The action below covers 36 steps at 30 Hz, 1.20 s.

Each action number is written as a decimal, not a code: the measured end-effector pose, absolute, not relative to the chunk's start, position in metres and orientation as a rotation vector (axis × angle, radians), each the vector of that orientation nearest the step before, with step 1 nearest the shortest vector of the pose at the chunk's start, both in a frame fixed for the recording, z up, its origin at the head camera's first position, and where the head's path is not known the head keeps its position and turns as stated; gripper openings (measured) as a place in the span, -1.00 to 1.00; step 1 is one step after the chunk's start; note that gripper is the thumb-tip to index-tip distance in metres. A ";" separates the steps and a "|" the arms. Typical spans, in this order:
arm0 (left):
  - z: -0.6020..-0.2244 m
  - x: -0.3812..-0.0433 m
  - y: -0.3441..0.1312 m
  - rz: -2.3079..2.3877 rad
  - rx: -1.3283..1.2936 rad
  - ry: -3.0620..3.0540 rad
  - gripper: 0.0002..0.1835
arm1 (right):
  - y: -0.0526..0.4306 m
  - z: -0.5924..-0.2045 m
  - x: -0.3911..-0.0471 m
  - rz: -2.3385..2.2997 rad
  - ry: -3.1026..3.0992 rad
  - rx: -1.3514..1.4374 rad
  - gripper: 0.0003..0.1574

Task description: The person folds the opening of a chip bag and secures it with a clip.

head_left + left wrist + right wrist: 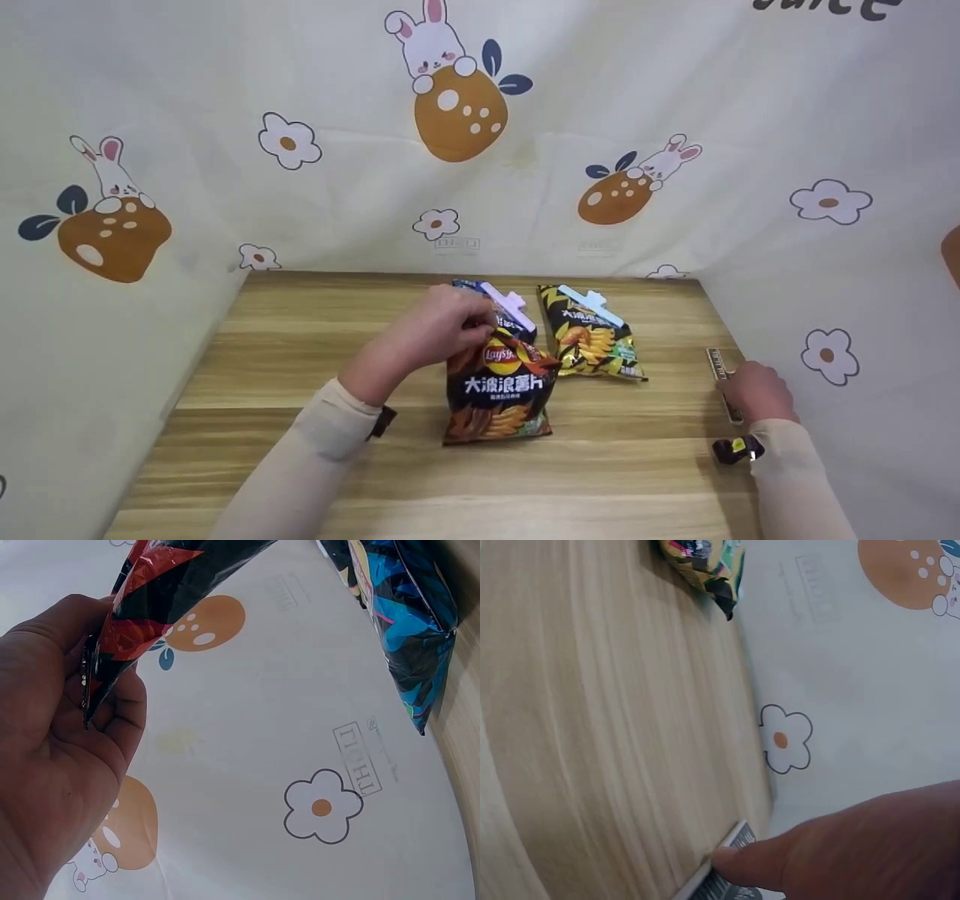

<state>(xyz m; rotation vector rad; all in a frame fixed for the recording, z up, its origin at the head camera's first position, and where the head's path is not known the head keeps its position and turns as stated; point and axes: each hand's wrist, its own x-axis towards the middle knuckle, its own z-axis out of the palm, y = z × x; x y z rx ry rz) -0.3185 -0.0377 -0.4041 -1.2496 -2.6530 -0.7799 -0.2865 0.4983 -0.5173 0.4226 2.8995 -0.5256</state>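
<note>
A black-and-red bag of Lay's potato chips (pixel 499 405) stands upright in the middle of the wooden table. My left hand (pixel 435 326) pinches its top left corner between thumb and curled fingers; the left wrist view shows the bag's dark edge (pixel 139 634) within the fingers. At the table's right side my right hand (pixel 761 394) grips a flat, narrow black-and-white printed piece (pixel 718 367). In the right wrist view the thumb (pixel 810 862) lies on that piece's pale edge, and the other fingers are hidden. What kind of thing it is cannot be told.
Behind the red bag lies a blue chip bag (pixel 466 284) with a lilac clip (pixel 510 306) across its top. To its right is a yellow-and-black chip bag (pixel 589 345) with a light blue clip (pixel 592 305). Printed cloth walls (pixel 352 202) enclose the table.
</note>
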 end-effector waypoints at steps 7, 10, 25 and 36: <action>-0.403 -0.318 -0.037 -0.789 -1.246 -2.656 -0.92 | 0.497 -0.520 -0.288 -0.497 2.934 0.438 -0.66; -0.403 -0.318 -0.037 -0.792 -1.246 -2.654 -0.93 | 0.498 -0.521 -0.288 -0.499 2.941 0.434 -0.67; -0.402 -0.318 -0.037 -0.809 -1.242 -2.664 -0.94 | 0.501 -0.526 -0.293 -0.610 2.962 0.515 -0.68; -0.403 -0.318 -0.037 -0.769 -1.291 -2.596 -0.93 | 0.504 -0.528 -0.297 -0.738 2.982 0.480 -0.70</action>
